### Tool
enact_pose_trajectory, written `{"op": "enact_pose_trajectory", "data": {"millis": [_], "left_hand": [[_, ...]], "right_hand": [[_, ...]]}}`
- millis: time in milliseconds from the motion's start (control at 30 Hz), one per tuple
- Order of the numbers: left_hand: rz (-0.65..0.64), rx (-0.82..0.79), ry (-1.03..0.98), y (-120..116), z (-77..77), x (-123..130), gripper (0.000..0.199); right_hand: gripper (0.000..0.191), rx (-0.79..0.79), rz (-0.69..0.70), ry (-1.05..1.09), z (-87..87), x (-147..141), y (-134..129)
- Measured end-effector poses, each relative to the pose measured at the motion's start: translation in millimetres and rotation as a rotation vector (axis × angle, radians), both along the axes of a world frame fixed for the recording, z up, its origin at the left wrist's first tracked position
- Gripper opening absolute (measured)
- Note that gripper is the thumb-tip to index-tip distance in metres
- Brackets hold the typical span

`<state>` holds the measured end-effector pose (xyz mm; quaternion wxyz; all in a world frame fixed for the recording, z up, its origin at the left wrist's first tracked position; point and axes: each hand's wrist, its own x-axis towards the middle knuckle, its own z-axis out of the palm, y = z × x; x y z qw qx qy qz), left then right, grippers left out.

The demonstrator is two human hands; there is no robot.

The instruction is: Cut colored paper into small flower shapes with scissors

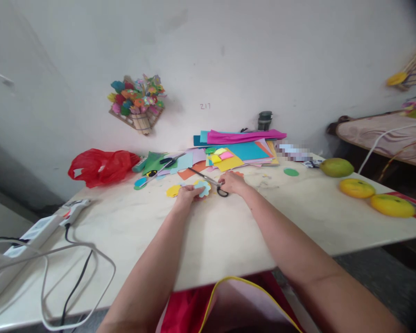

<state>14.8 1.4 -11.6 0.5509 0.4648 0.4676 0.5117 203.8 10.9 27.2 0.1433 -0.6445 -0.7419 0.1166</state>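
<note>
My left hand (188, 193) is closed on a light blue paper flower (203, 188), which lies over a yellow paper shape near the table's middle. Another yellow paper piece (172, 190) shows just left of that hand. My right hand (231, 182) has its fingers bent together at the scissors (223, 192); the blades point up and left, and the dark handle loop rests below the fingers. An orange paper piece (239, 174) peeks out behind my right hand.
Coloured paper sheets (246, 150) are stacked at the back. A red plastic bag (102, 166) and a second pair of scissors (169, 161) lie left of them. Yellow-green fruits (357, 188) sit at the right, a power strip (38, 233) with cables at the left.
</note>
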Motion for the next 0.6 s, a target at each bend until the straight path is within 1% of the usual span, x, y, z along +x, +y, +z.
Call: {"op": "enact_pose_trajectory", "data": {"millis": [100,167,233,333,400,500,600], "left_hand": [[-0.003,-0.003,-0.005,0,-0.5,0,0.029],[-0.001,-0.002,-0.007,0,-0.4,0,0.029],[-0.005,-0.007,-0.016,0,0.0,0,0.029],[-0.015,-0.015,-0.038,0,1.2,0,0.030],[-0.018,-0.012,-0.053,-1,2.3,0,0.030],[-0.003,-0.014,-0.066,-2,3.7,1,0.030],[0.008,-0.018,-0.071,-2,3.8,2,0.030]], "right_hand": [[0.031,0.030,0.009,0.073,0.6,-2,2],[0.028,0.038,0.003,0.179,-1.3,-3,4],[0.026,0.008,0.008,0.333,-3.9,-4,7],[0.026,-0.085,0.029,0.610,-6.3,-6,8],[0.024,-0.137,0.024,0.754,-5.9,-9,5],[0.021,-0.165,0.029,0.875,-4.2,-12,1],[0.020,-0.167,0.075,0.945,-3.8,-12,0]]}}
